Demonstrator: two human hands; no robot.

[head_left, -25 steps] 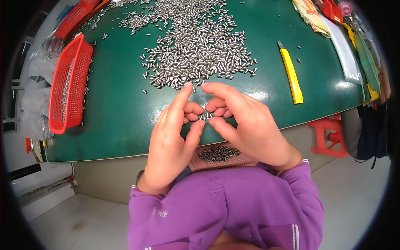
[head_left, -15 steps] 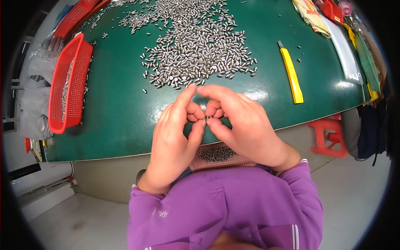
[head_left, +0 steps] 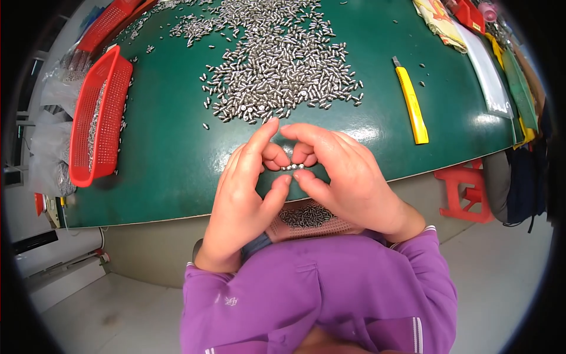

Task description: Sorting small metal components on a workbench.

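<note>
A short row of small shiny bullet-shaped metal parts [head_left: 293,167] sits between my two hands, near the table's front edge. My left hand [head_left: 239,189] has its fingers curled at the row's left end, thumb tip just below. Mirroring it, my right hand [head_left: 351,177] curls its fingers at the right end, with the thumb close beneath. Both index fingers arch forward above the row. Whether the table also bears the row's weight, I cannot tell. Beyond my fingertips spreads a big heap of the same metal parts [head_left: 283,71].
The green table [head_left: 165,177] carries a red perforated basket [head_left: 109,147] of metal parts at left and a yellow utility knife [head_left: 411,106] at right. Below the front edge is a pinkish basket [head_left: 348,227] holding more parts. A red stool [head_left: 463,192] stands at right.
My thumbs have drawn slightly down, away from the curled fingers. The row of metal parts, mostly hidden before, now shows between them.
</note>
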